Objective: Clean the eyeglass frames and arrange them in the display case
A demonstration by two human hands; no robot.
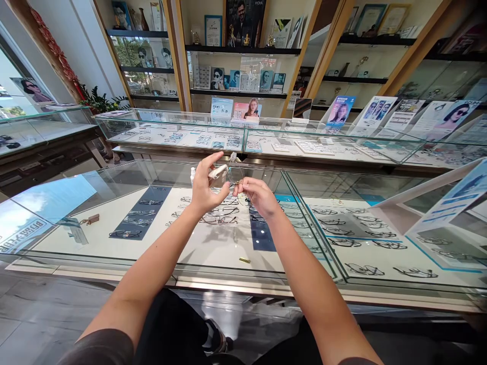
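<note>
Both my hands are raised above a glass display counter (160, 177) full of spectacle frames. My left hand (205, 187) is curled, with a small pale object (218, 172) pinched between thumb and fingers and the index finger lifted. My right hand (254, 195) pinches a thin clear-lensed pair of glasses (233, 177) that spans the gap between both hands. A small white bottle (192, 175) shows just behind the left hand.
Several spectacle frames (220, 219) lie on trays inside the counter. A key tag (90, 219) and a small brass piece (244, 260) rest on the glass. A second glass counter (251, 134) and wall shelves (236, 50) with posters stand behind. A leaflet stand (452, 203) is at right.
</note>
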